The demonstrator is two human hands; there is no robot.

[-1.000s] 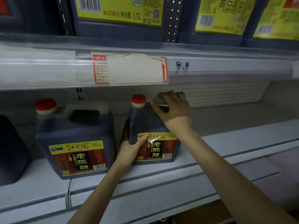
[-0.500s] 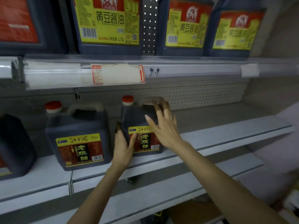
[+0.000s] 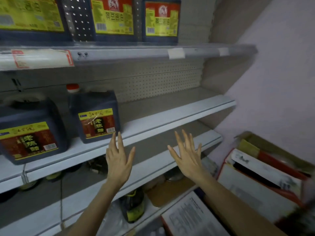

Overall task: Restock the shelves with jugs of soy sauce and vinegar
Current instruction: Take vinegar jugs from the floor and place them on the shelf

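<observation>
Both hands are empty. The left hand (image 3: 119,160) and the right hand (image 3: 187,157) hover side by side with fingers straight and spread, gripping nothing.

**Placement**
- The right jug (image 3: 95,116) of vinegar stands upright on the middle shelf (image 3: 170,106), at 11 o'clock from the left hand. Its label faces out and its base is near the front lip. The left fingertips sit just below its lower front corner and appear clear of it.
- The left jug (image 3: 32,132) stands at 9 o'clock from the right jug, with a narrow gap between them. Its label also faces out.
- Judgement: labels face forward for reading, and the jugs are packed toward 9 o'clock to leave one unbroken run for further stock.
- The soy sauce jugs (image 3: 114,17) fill the upper shelf (image 3: 136,53) at 12 o'clock.

**Edges and clearance**
- From the right jug toward 3 o'clock, the middle shelf is bare as far as its end beside the wall (image 3: 281,82).
- The front rail of the upper shelf overhangs this bay. Judgement: a jug must go in low and level, with its cap kept under the rail.
- The lip of the lower shelf (image 3: 153,150) runs beneath both hands.
- A box (image 3: 259,176) with open flaps lies at 4 o'clock from the right hand. Its contents cannot be made out. Judgement: it is the likely source of the next jug.
</observation>
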